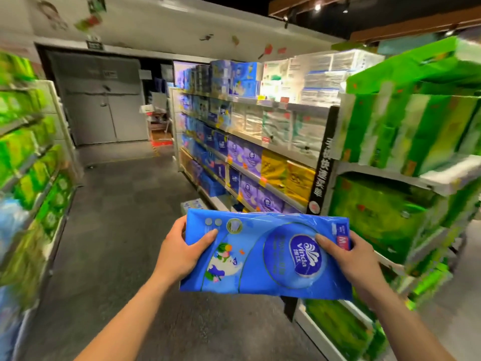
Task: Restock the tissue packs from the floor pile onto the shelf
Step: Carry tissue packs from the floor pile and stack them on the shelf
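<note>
Now left hand (182,252) and right hand (356,259) each pinch an end of the pack (263,256), thumbs on top, at 6 o'clock; best keep it level while carrying toward the shelf (283,152) at 1 o'clock.

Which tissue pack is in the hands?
The blue Vinda pack, held at its ends by the left hand and right hand. The purple packs, yellow packs and green packs all sit on shelves.

Blue tissue pack (265,252) (Vinda-branded), gripped by left hand (182,252), right hand (348,259)
</note>
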Demonstrator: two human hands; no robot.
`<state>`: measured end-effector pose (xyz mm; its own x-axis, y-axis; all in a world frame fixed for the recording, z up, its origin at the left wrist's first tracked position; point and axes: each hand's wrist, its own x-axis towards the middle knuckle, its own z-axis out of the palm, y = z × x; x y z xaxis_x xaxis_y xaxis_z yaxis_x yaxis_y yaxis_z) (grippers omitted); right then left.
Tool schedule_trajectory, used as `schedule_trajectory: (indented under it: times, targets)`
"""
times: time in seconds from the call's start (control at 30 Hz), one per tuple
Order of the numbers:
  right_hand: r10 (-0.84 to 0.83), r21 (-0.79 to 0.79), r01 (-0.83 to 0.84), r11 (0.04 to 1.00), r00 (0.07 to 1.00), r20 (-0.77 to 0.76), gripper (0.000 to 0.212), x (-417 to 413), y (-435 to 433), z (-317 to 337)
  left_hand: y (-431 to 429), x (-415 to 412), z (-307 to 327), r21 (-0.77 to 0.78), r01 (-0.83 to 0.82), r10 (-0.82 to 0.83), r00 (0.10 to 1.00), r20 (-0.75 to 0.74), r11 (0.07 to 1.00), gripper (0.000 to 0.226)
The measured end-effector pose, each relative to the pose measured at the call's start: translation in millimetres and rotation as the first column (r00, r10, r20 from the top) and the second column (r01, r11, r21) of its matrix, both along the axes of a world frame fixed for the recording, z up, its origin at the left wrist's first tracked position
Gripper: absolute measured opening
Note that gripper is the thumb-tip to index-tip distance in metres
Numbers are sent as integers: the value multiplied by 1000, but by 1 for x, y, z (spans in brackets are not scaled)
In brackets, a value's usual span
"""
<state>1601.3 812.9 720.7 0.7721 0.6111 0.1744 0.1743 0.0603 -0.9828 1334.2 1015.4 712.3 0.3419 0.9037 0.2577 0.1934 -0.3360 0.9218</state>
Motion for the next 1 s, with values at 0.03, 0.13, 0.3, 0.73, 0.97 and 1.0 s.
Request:
schedule_trajectory:
  times: [0.03, 0.13, 0.3, 0.73, 0.97, 1.0]
  targets:
    - [17, 5, -17, 1000, 1000, -14, 24, 8, 27, 4, 25, 6, 5, 12, -12, 13, 1000, -8, 1000, 43]
    - [60, 10, -59, 998, 998, -32, 24, 35, 108, 9, 99, 25, 12, 32, -43, 44, 999, -26, 999, 45]
    - [103, 27, -104, 994, 994, 29, 26, 90, 247, 15, 232, 74, 22, 56, -77, 78, 997, -12, 995, 47]
    - [164, 54, -177, 983, 967, 193, 27, 254, 633, 102, 594, 222, 97, 78, -136, 125, 984, 127, 988, 49]
    - [39, 45, -54, 998, 955, 295, 42, 302, 823, 113, 795, 269, 112, 140, -48, 24, 985, 169, 989, 43]
    - [10, 61, -30, 998, 950, 312, 37, 308, 849, 114, 825, 278, 114, 146, -31, 3, 982, 188, 989, 46]
